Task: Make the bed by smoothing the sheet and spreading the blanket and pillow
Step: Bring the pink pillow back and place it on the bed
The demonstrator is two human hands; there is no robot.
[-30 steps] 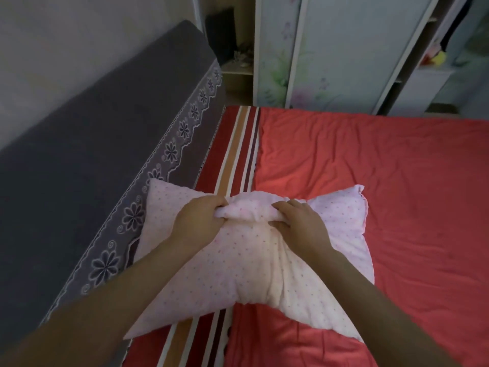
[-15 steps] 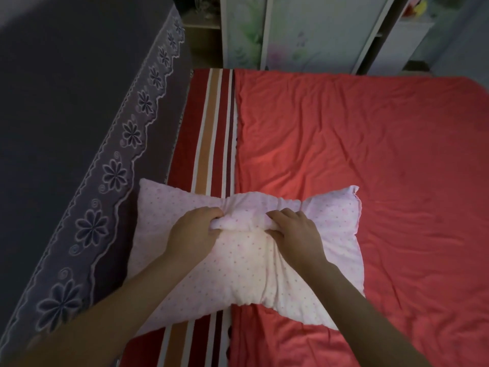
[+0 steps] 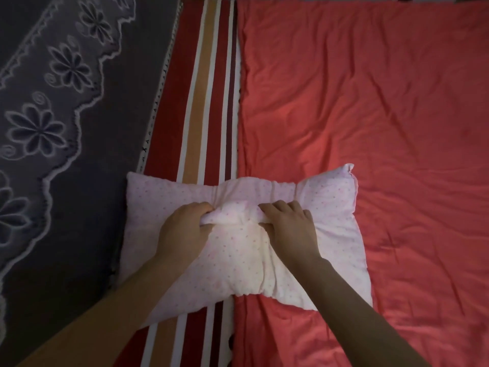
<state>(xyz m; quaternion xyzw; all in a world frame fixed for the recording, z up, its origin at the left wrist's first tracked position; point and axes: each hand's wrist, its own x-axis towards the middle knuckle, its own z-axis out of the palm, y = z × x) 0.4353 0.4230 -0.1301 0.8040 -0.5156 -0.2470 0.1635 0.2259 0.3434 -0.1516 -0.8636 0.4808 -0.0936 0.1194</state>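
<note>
A: Both hands on the pink dotted pillow (image 3: 328,207), left hand (image 3: 182,229) and right hand (image 3: 288,229) each bunching a fistful of its fabric.

B: It straddles the striped sheet (image 3: 203,102) and red blanket (image 3: 370,102). Left is a dark, possibly lace-edged flowered cover (image 3: 53,107).

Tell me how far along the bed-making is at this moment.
Done: the red blanket lies spread out, lightly wrinkled. In hand: the left hand and right hand each grip a bunched fold of the pink pillow, which straddles the striped sheet and blanket. Left: letting go and flattening the pillow.
</note>
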